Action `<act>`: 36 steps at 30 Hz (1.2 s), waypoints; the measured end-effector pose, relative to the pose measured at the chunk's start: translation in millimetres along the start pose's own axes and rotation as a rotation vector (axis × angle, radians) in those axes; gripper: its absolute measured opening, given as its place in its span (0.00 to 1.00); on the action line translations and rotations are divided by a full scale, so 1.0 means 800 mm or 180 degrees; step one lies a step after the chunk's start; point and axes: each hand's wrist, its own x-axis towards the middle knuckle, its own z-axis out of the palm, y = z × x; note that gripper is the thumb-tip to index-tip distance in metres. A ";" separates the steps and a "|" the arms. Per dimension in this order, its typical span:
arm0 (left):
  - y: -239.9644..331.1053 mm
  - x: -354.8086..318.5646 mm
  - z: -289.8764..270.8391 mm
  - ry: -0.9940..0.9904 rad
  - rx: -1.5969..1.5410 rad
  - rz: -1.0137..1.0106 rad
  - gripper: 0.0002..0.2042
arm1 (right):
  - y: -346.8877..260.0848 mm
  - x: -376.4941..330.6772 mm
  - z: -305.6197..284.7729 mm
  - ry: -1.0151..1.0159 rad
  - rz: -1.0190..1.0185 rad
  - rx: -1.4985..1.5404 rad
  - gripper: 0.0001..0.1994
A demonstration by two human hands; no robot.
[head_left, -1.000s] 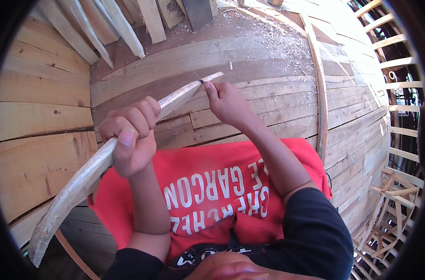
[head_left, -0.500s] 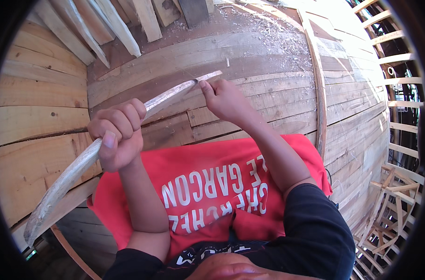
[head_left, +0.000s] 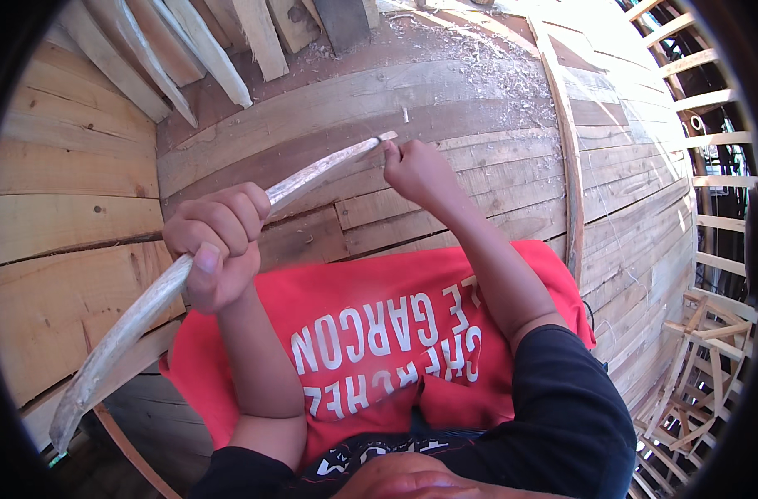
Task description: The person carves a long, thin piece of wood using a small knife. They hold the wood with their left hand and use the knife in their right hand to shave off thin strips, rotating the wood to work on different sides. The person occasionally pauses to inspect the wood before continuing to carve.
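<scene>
A long, curved, pale wooden stick point(head_left: 117, 341) slants from the lower left up toward the middle of the floor. My left hand point(head_left: 219, 237) is wrapped around it near its middle, thumb toward me. My right hand point(head_left: 421, 170) is closed beside the stick's thin far end, thumb up against it. A small dark edge crosses the stick just there; whatever the right fingers grip is mostly hidden. Under both forearms a red cloth point(head_left: 271, 291) with white lettering covers my lap.
Several rough wooden pieces point(head_left: 221, 62) lean at the upper left beside a plank wall point(head_left: 71, 216). Pale shavings point(head_left: 512, 100) litter the plank floor point(head_left: 479, 166). A raised wooden strip point(head_left: 569, 158) crosses it. At the right are a slatted side point(head_left: 699, 101) and a wooden frame point(head_left: 687, 391).
My right hand has slid outward along the stick to its far tip, the dark edge moving with it. My left hand and the stick have shifted slightly right and down.
</scene>
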 end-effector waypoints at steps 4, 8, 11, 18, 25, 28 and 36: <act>0.000 -0.006 -0.001 0.0069 0.0013 -0.0086 0.20 | -0.002 -0.005 0.013 -0.0071 -0.0251 0.0355 0.26; 0.000 -0.004 -0.008 0.0197 -0.0068 -0.0050 0.20 | -0.014 0.003 0.000 -0.0296 -0.0213 0.0234 0.28; -0.002 -0.007 -0.011 0.0218 -0.0037 0.0011 0.19 | -0.011 -0.008 0.009 -0.0070 -0.0071 0.0171 0.28; -0.003 -0.004 0.003 -0.0194 -0.0011 -0.0046 0.18 | -0.018 -0.009 -0.004 -0.0292 -0.0034 0.0121 0.30; -0.012 0.000 -0.029 -0.0107 -0.0618 0.0132 0.14 | 0.051 0.031 0.015 -0.0430 0.0405 -0.0097 0.29; -0.014 -0.001 -0.023 -0.0205 -0.0669 0.0078 0.13 | 0.062 0.032 0.025 -0.0411 0.0471 -0.0182 0.30; -0.008 0.001 0.011 -0.0460 -0.0609 -0.0094 0.12 | 0.113 0.017 0.045 -0.0003 0.0559 0.0164 0.34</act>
